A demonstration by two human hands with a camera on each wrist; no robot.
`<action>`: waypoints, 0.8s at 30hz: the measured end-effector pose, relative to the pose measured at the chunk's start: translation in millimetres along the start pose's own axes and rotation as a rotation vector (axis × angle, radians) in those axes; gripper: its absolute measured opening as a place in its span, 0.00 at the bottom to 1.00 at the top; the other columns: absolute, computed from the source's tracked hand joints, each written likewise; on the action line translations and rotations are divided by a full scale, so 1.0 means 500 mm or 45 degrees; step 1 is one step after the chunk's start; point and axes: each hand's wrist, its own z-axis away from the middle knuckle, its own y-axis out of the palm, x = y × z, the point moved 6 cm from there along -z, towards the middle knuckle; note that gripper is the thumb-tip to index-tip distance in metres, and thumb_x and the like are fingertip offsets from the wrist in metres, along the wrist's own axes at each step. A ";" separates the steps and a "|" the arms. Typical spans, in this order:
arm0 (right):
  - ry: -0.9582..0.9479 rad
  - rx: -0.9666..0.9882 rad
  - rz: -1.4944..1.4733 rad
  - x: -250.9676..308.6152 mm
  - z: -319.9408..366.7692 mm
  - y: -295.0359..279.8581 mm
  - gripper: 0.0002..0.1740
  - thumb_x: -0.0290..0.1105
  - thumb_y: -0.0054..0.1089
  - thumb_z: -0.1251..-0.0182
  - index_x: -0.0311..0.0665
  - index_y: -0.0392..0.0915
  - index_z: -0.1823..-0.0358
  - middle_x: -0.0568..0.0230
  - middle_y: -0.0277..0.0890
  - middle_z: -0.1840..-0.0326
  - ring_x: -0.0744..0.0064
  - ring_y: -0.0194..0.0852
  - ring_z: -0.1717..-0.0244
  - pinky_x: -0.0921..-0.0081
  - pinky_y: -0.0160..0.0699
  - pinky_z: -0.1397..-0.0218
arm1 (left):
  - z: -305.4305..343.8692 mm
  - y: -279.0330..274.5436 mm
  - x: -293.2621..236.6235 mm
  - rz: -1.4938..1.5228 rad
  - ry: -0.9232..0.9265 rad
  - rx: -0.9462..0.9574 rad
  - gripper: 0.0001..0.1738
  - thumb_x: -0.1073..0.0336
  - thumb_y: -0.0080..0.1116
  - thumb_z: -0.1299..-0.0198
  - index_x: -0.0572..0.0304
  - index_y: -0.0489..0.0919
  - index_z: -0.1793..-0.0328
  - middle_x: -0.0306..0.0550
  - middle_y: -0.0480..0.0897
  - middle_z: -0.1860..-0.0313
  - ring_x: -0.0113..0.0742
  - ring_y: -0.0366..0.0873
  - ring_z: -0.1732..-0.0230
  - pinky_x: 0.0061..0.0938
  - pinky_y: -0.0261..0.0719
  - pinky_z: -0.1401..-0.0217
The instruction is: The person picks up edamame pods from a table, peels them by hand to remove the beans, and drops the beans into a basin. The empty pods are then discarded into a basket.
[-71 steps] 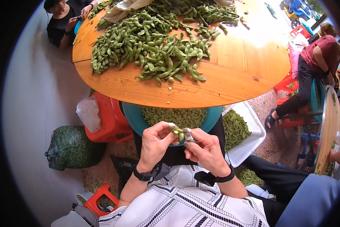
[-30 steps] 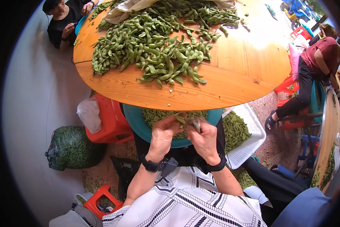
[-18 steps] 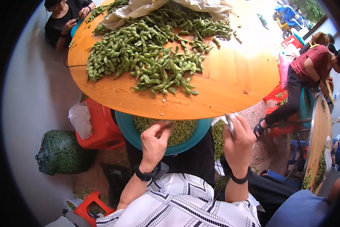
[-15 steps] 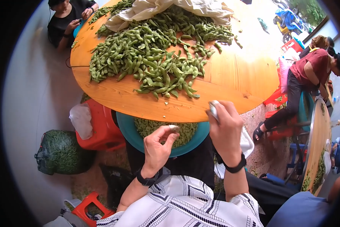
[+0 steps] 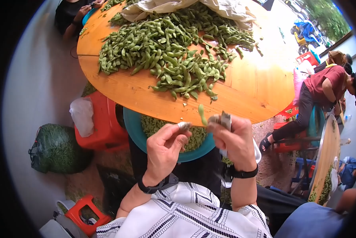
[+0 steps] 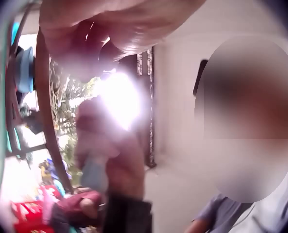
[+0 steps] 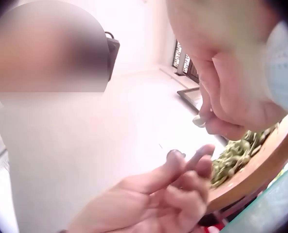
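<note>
Near the table's front edge in the head view, my right hand [image 5: 237, 139] pinches a green soybean pod [image 5: 202, 115] that sticks up from its fingertips. Just left of it, my left hand [image 5: 162, 148] hovers over the teal basin [image 5: 131, 129], fingers loosely bent, nothing visible between them. Silvery wrapping covers some fingertips on both hands. Shelled beans [image 5: 150, 125] lie in the basin, partly hidden by the hands and tabletop. In the right wrist view the left hand [image 7: 168, 194] faces the right hand [image 7: 236, 87] with a gap between.
A heap of soybean pods [image 5: 146, 47] covers part of the wooden table [image 5: 257, 91], under a pale cloth [image 5: 162, 8] at the back. To the left stand a red stool [image 5: 100, 127] and a full net sack [image 5: 59, 150]. Another person [image 5: 328, 83] sits at right.
Both hands worked together on a pod over the basin earlier. They then parted, the right hand swinging out to the table edge. Now it is back near the left hand with a whole pod.
</note>
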 end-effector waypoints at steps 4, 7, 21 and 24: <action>0.307 0.229 -0.664 -0.051 0.050 0.047 0.09 0.28 0.64 0.30 0.27 0.80 0.56 0.65 0.76 0.72 0.88 0.60 0.82 0.86 0.56 0.82 | -0.007 0.003 0.027 0.536 -0.274 0.196 0.22 0.61 0.65 0.33 0.69 0.79 0.39 0.38 0.82 0.62 0.18 0.70 0.70 0.13 0.68 0.68; 0.438 0.352 -0.892 -0.072 0.065 0.072 0.08 0.27 0.64 0.30 0.28 0.80 0.57 0.63 0.77 0.69 0.88 0.61 0.82 0.87 0.55 0.82 | -0.001 0.015 0.045 0.799 -0.392 0.433 0.22 0.59 0.72 0.40 0.68 0.80 0.47 0.36 0.80 0.61 0.19 0.66 0.70 0.14 0.65 0.67; -0.136 0.050 -0.054 -0.056 0.117 0.095 0.18 0.19 0.51 0.29 0.26 0.73 0.39 0.58 0.72 0.54 0.82 0.75 0.74 0.84 0.72 0.75 | 0.020 0.022 0.094 0.942 -0.435 0.144 0.06 0.68 0.62 0.32 0.61 0.78 0.54 0.35 0.80 0.66 0.18 0.66 0.72 0.12 0.65 0.69; -0.244 0.048 0.057 -0.072 0.121 0.106 0.23 0.13 0.51 0.33 0.25 0.70 0.36 0.54 0.70 0.47 0.78 0.78 0.72 0.82 0.77 0.71 | 0.026 0.022 0.093 0.869 -0.425 0.027 0.08 0.66 0.63 0.32 0.59 0.78 0.52 0.34 0.79 0.62 0.17 0.70 0.69 0.14 0.69 0.66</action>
